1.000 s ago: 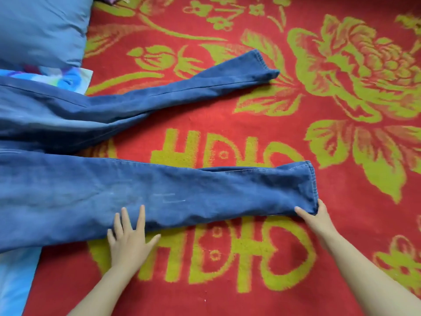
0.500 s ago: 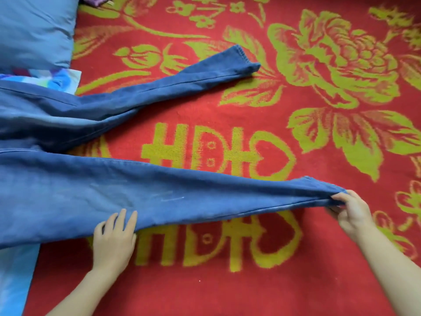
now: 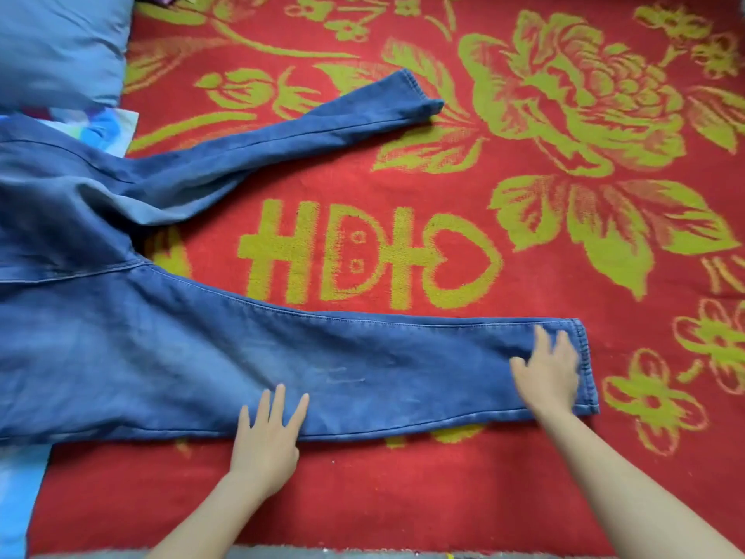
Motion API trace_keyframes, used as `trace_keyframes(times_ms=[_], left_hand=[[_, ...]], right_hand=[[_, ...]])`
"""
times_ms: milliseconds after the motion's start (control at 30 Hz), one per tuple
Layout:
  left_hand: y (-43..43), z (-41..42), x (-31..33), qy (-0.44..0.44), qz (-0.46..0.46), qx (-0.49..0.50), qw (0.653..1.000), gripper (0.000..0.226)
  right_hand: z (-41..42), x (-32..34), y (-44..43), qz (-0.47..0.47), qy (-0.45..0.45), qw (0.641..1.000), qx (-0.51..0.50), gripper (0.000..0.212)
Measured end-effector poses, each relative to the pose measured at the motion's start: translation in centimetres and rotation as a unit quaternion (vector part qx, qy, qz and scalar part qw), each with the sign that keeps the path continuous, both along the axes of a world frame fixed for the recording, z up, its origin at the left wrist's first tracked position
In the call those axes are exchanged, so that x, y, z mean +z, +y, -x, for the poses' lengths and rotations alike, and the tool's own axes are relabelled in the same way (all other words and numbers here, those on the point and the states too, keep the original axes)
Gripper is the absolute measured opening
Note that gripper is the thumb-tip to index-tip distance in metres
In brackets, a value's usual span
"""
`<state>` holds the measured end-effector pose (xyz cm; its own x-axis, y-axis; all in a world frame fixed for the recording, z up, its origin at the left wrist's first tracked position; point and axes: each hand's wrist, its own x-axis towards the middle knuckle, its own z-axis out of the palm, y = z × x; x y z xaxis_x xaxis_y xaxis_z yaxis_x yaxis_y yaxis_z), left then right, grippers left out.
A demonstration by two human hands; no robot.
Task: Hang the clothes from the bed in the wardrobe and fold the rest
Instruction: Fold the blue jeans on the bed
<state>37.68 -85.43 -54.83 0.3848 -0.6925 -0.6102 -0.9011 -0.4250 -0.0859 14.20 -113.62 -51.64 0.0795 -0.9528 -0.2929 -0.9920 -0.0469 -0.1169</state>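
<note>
A pair of blue jeans [image 3: 169,357] lies spread on the bed, waist off to the left and both legs pointing right. The near leg lies flat across the lower middle; the far leg [image 3: 322,119] angles up toward the right. My left hand [image 3: 268,433] presses flat with straight fingers on the near leg's lower edge, about halfway along it. My right hand [image 3: 550,369] lies flat on the same leg close to the hem, fingers spread and slightly blurred.
A red blanket with green flowers and lettering [image 3: 524,195] covers the bed. A blue pillow [image 3: 56,46] sits at the top left, with a multicoloured cloth [image 3: 105,127] under the jeans beside it. Light blue fabric [image 3: 16,498] shows at the lower left.
My right hand let go of the hem it had lifted and pulled right, and now lies flat on the leg. The near leg has settled flat. My left hand stays pressing.
</note>
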Motion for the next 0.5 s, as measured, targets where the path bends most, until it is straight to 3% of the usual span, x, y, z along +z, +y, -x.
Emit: trace_keyframes(times_ms=[100,233,333,400,500], left_hand=[[-0.3,-1.0,0.0,0.003,-0.017,0.028,0.999,0.07],[-0.1,-1.8,-0.1,0.084,-0.135,0.08,0.984,0.065],[-0.3,-3.3,0.0,0.111,-0.133,0.081,0.982,0.062],[-0.6,-4.9,0.2,0.084,-0.077,0.077,0.99,0.06],[-1.5,-9.2,1.1,0.016,0.015,0.072,0.997,0.059]], right_hand=[[-2.1,-1.5,1.1,-0.056,0.075,0.971,0.221,0.062],[-0.8,-3.4,0.8,-0.229,0.189,0.917,0.266,0.063],[-2.6,-3.4,0.7,-0.135,0.187,0.934,0.271,0.056],[-5.4,-2.9,0.8,-0.045,0.16,0.938,0.305,0.049],[-10.0,-2.4,0.8,-0.023,0.13,0.924,0.359,0.045]])
